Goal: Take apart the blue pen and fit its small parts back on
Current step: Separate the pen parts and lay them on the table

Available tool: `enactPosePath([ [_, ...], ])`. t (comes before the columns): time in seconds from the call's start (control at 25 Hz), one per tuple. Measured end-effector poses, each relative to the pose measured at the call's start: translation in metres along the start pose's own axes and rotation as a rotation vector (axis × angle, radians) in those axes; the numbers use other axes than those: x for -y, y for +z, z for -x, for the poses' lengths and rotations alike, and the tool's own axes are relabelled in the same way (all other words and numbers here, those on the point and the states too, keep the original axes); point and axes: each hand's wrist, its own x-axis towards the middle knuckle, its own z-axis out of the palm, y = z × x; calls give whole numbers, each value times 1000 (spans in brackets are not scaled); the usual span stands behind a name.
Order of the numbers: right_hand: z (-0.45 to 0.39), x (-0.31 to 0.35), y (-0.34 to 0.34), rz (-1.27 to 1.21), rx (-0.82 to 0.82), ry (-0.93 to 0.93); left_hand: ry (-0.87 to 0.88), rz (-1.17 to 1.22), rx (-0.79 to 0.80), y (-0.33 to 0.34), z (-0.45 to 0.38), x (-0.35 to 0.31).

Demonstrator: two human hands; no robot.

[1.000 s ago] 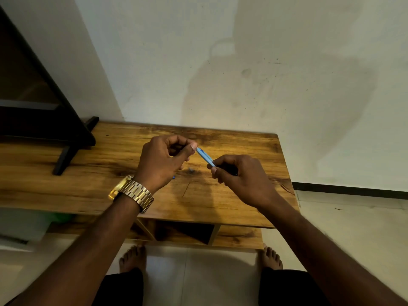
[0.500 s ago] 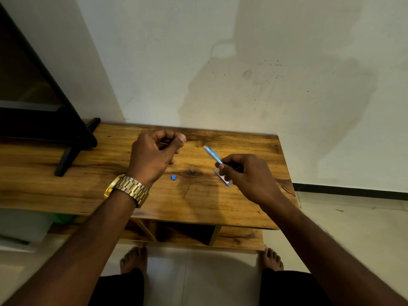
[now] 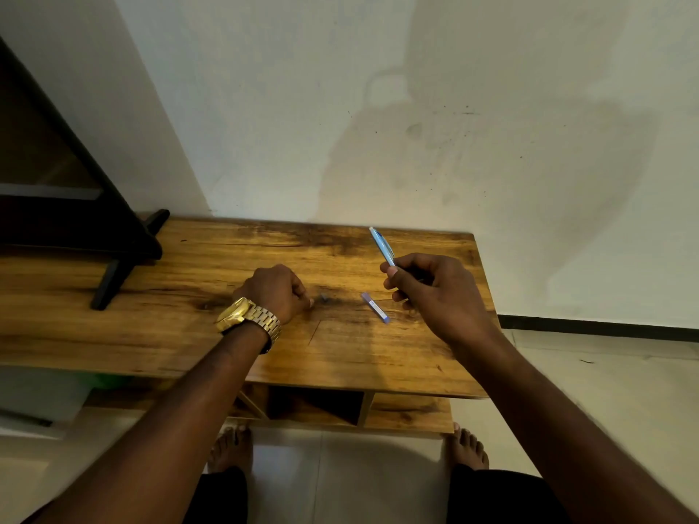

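Observation:
My right hand [image 3: 435, 293] holds the light blue pen barrel [image 3: 382, 245] by its lower end, so the barrel slants up and to the left above the wooden table [image 3: 189, 334]. A short violet-blue pen part [image 3: 374, 307] lies flat on the table just left of that hand. My left hand [image 3: 278, 291], with a gold watch [image 3: 247, 315] on the wrist, rests knuckles-up on the table, its fingers curled and the fingertips touching the wood. Anything under those fingers is hidden. A small dark speck [image 3: 324, 296] sits just right of the fingertips.
A black stand with a splayed foot [image 3: 113, 274] occupies the table's left end. The white wall [image 3: 416, 107] runs right behind the table. The table's right edge is near my right hand. A lower shelf [image 3: 408, 412] and my bare feet are below.
My hands have pulled apart. The left hand dropped to the table over the spot where a tiny blue piece lay. The right hand carried the barrel to the right, and the violet-blue part now lies on the table.

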Motion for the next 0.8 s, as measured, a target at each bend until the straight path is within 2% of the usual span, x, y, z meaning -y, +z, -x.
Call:
enactPosePath([
  [0.16,1,2,-4,-9,1,-8,-40,50,-18,6,-2,1],
  [0.32,1,6,-8,-62,-11,-15,-1,142,-82,-17,6,-3],
  [0.44,2,8,-10,-103,-24,-9,32,89,-142,-36,33,1],
  [0.68,6,10,0,-91,7,-6,304,-77,48,2,85,5],
  [0.8,9,8,3,-62,15,-5,336,-239,61,25,101,20],
])
